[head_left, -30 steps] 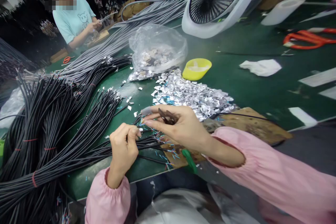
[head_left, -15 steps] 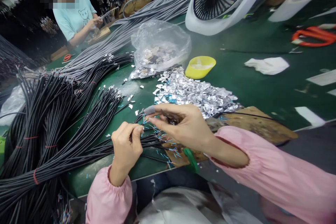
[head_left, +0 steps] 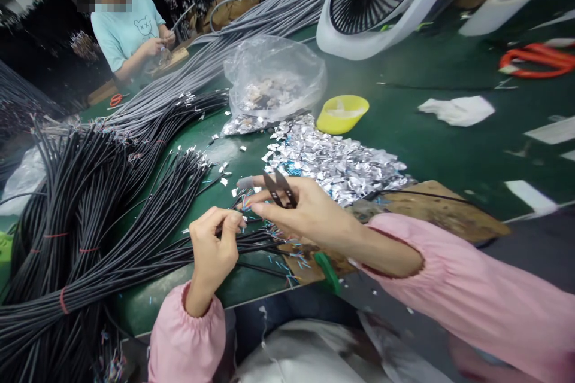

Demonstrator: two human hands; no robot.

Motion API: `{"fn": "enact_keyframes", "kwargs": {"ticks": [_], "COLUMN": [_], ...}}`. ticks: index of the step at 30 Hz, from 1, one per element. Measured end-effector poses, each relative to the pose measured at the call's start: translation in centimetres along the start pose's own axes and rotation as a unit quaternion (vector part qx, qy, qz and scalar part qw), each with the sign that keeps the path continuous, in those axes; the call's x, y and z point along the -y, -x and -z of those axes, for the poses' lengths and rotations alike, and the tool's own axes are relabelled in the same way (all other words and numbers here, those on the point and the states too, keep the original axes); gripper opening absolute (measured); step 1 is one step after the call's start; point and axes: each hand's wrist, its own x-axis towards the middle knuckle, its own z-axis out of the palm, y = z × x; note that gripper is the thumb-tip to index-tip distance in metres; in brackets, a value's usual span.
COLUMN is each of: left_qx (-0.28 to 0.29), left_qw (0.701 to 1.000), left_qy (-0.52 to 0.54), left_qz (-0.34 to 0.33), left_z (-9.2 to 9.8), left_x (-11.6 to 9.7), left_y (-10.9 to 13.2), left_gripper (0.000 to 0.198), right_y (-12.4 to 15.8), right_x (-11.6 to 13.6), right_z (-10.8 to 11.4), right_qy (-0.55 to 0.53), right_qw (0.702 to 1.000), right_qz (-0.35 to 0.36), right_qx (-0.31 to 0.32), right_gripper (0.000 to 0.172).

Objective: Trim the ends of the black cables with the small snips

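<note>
My left hand (head_left: 214,242) is closed, thumb against the curled fingers, pinching a black cable close to its stripped end. Fine coloured wires (head_left: 245,200) fan out from that end toward my right hand (head_left: 309,209). A finger of the right hand wears a grey cover, and its fingertips meet at the wires. Tucked in the same hand is a dark pair of snips (head_left: 282,192), its two pointed blades spread and facing up. Black cables (head_left: 135,251), tied in bundles with red bands, lie to the left and pass behind my left hand.
Silver foil scraps (head_left: 332,158) are heaped beyond my hands, beside a clear plastic bag (head_left: 278,66) and a yellow cup (head_left: 344,115). A white fan (head_left: 354,42) stands behind. Orange-handled scissors (head_left: 534,60) lie at right. A worn board (head_left: 440,209) sits near the edge. A co-worker (head_left: 128,30) handles cable far left.
The snips have turned in my right hand, so both blades now stand up clearly. The right fingertips have shifted slightly left along the wires. My left hand has barely moved.
</note>
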Motion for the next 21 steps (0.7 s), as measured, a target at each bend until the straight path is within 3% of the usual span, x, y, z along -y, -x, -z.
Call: {"fn": "enact_keyframes", "kwargs": {"ticks": [6,8,15,21], "left_qx": [0.011,0.021,0.018,0.02], "left_qw": [0.999,0.998,0.998,0.988], "left_qy": [0.01,0.021,0.055,0.146], "left_qz": [0.049,0.048,-0.033,-0.039], "left_z": [-0.2,-0.4,-0.6,-0.4], "left_x": [0.1,0.3,0.6,0.4], "left_y": [0.0,-0.1,-0.1,-0.2], "left_gripper": [0.019,0.023,0.023,0.016], "right_y": [0.4,0.5,0.5,0.3], "right_x": [-0.7,-1.0,-0.8,-0.4], "right_z": [-0.1,-0.3,-0.2,-0.3], "right_qy": [0.047,0.072,0.028,-0.085], "right_qw": [0.995,0.99,0.997,0.995], "right_qz": [0.059,0.091,0.071,0.055], "right_qx": [-0.061,-0.077,-0.034,-0.001], "right_gripper": [0.024,0.028,0.031,0.029]}}
